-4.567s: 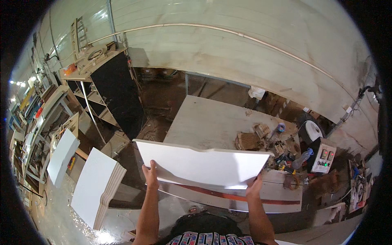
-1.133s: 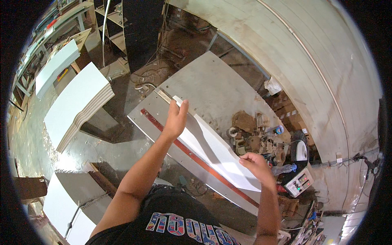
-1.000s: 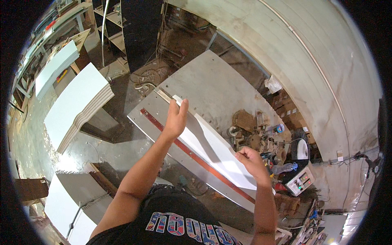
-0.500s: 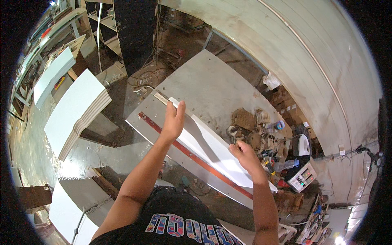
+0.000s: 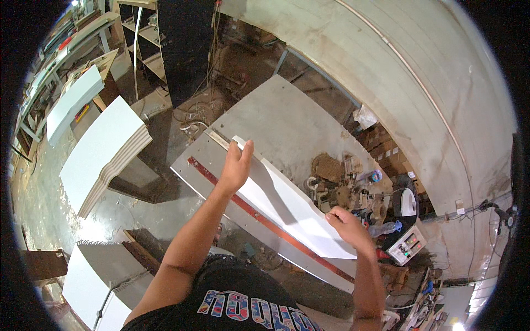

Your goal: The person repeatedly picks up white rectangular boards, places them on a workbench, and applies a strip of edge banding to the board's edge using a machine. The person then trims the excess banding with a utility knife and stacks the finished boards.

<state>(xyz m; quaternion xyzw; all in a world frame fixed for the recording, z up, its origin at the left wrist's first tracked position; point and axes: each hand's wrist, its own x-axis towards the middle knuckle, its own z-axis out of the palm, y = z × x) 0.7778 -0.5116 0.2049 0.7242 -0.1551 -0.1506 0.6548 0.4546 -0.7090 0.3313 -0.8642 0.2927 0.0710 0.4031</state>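
A long white panel (image 5: 295,204) lies at a slant over a grey worktable (image 5: 265,110), along a reddish-brown strip (image 5: 259,209). Toward the panel's far left end, my left hand (image 5: 237,168) is closed on it, thumb and a finger showing at the edge. My right hand (image 5: 349,227) is curled at the far edge near the other end, its thumb on the panel and its other fingers partly hidden. A shadow falls across the white face. Beside the panel's left end, a narrow pale bar (image 5: 219,139) runs along the table.
Cluttered parts, tape rolls and a clear plastic bottle (image 5: 385,228) crowd the table's right side, near a control box (image 5: 407,243) with lit buttons. Stacked white panels (image 5: 105,149) stand at left, with another stack (image 5: 91,281) below. A black cabinet (image 5: 185,49) rises behind.
My right hand has moved right and slightly nearer me along the panel's edge. The panel's right end now appears further left. My left hand keeps its hold, with little shift.
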